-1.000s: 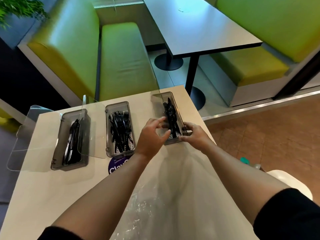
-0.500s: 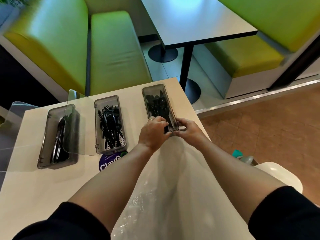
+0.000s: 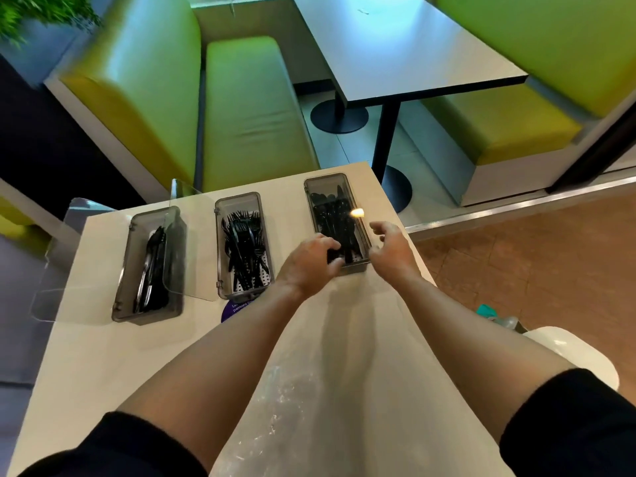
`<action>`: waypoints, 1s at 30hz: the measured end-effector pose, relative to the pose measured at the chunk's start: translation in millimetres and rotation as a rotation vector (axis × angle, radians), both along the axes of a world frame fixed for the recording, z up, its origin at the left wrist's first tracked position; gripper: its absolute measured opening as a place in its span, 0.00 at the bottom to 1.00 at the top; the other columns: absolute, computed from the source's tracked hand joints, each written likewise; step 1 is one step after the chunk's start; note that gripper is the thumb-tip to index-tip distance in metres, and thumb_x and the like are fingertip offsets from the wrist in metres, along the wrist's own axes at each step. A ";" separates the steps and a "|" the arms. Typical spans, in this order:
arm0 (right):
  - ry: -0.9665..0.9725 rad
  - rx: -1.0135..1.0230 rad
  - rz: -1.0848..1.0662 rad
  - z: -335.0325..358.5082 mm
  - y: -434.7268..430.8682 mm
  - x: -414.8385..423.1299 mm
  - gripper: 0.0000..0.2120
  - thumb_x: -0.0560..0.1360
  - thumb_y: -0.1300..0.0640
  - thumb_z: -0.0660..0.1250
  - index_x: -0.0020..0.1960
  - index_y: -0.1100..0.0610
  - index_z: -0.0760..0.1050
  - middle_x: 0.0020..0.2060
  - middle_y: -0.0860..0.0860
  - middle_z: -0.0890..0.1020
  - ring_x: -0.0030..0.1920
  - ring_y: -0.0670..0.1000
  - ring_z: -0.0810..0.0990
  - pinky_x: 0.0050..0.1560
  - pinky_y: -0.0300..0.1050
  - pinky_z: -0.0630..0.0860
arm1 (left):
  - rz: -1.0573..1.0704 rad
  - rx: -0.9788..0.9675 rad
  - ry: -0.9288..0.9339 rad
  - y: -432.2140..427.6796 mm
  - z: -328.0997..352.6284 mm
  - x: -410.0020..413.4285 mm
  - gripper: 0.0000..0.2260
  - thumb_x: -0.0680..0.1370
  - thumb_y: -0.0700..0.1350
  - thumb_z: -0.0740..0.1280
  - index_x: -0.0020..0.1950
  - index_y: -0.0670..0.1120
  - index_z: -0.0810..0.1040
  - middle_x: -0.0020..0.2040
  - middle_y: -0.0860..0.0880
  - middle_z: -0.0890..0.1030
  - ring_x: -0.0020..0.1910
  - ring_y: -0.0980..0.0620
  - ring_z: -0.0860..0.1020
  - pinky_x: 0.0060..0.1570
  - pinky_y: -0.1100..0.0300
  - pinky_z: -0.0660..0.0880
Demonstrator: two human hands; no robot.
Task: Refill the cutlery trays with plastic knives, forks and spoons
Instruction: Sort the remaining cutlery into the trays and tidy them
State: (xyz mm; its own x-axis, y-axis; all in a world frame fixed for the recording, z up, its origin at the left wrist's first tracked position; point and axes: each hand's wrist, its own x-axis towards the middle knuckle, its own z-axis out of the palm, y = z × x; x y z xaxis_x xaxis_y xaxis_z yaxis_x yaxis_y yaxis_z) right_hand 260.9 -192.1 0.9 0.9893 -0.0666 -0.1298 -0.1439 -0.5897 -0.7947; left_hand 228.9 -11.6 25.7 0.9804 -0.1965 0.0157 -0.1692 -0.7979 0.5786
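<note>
Three smoky grey cutlery trays stand in a row on the beige counter [image 3: 86,356]. The left tray [image 3: 120,297] holds black knives, the middle tray [image 3: 220,270] black forks, the right tray [image 3: 309,187] black spoons [image 3: 332,215]. My left hand [image 3: 308,265] is at the near end of the right tray, its fingers and thumb pinched on the spoon handles. Just right of that tray hovers my right hand [image 3: 390,251], fingers apart and holding nothing. A clear plastic bag [image 3: 309,401] lies on the counter between my forearms.
Clear lids [image 3: 187,242] stand open beside the left and middle trays. A purple sticker [image 3: 234,309] shows below the fork tray. The counter ends just right of the spoon tray. A white seat [image 3: 568,352] is at the right; green booth benches and a table lie beyond.
The spoons that stood bunched in my hands now lie flat in the right tray. My right hand has let go and moved off to the tray's right side.
</note>
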 end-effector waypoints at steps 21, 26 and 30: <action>0.251 0.027 0.397 5.5 157.6 -54.1 0.35 0.75 0.55 0.74 0.78 0.51 0.62 0.66 0.48 0.76 0.59 0.48 0.76 0.56 0.48 0.77 | 0.704 -0.236 -0.250 209.6 19.0 -106.6 0.22 0.78 0.43 0.71 0.71 0.45 0.72 0.61 0.49 0.75 0.52 0.54 0.77 0.49 0.64 0.75; 0.238 0.017 0.376 -0.3 160.5 -55.8 0.37 0.75 0.57 0.74 0.79 0.51 0.60 0.62 0.46 0.77 0.57 0.48 0.77 0.48 0.43 0.75 | 0.676 -0.397 -0.109 203.8 2.5 -111.2 0.12 0.80 0.41 0.69 0.63 0.43 0.79 0.51 0.50 0.82 0.47 0.56 0.81 0.51 0.60 0.80; 0.214 -0.012 0.361 -6.5 162.7 -51.3 0.33 0.77 0.55 0.72 0.78 0.50 0.62 0.62 0.47 0.79 0.58 0.48 0.77 0.54 0.45 0.75 | 0.700 -0.533 -0.061 198.9 -5.4 -109.0 0.06 0.82 0.40 0.65 0.57 0.47 0.77 0.50 0.45 0.84 0.45 0.49 0.85 0.49 0.49 0.83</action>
